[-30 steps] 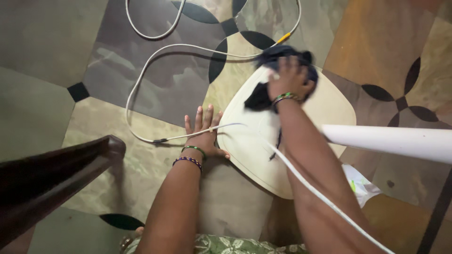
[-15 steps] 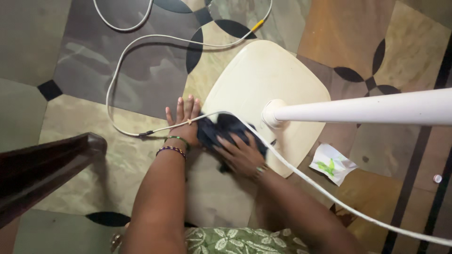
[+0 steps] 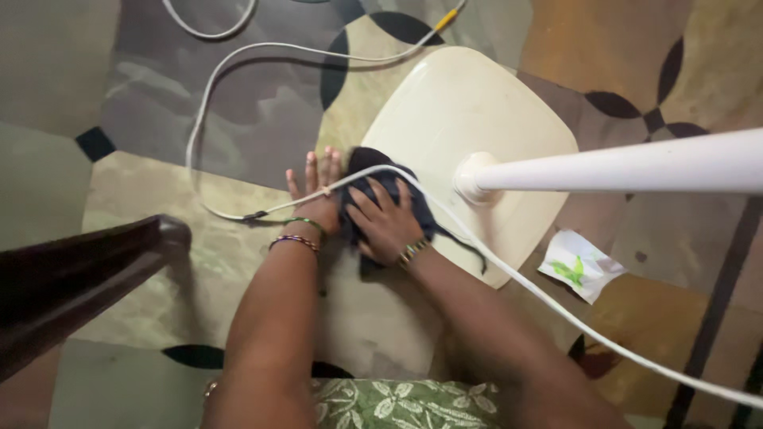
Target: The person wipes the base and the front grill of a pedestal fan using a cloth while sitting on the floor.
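Note:
A cream, rounded-square stand base lies flat on the patterned floor, and a white pole rises from its socket toward the right. My right hand presses a dark blue cloth against the base's near-left corner. My left hand rests flat on the floor just left of that corner, fingers spread, with bangles on the wrist. A white cord runs over both hands and off to the lower right.
The white cord loops across the floor at upper left. A dark wooden furniture edge juts in from the left. A white scrap of paper with green marks lies right of the base.
My right hand has dragged the dark cloth from the base's far side down to its near-left corner. My left hand stays flat on the floor. The view has shifted, so the pole crosses higher.

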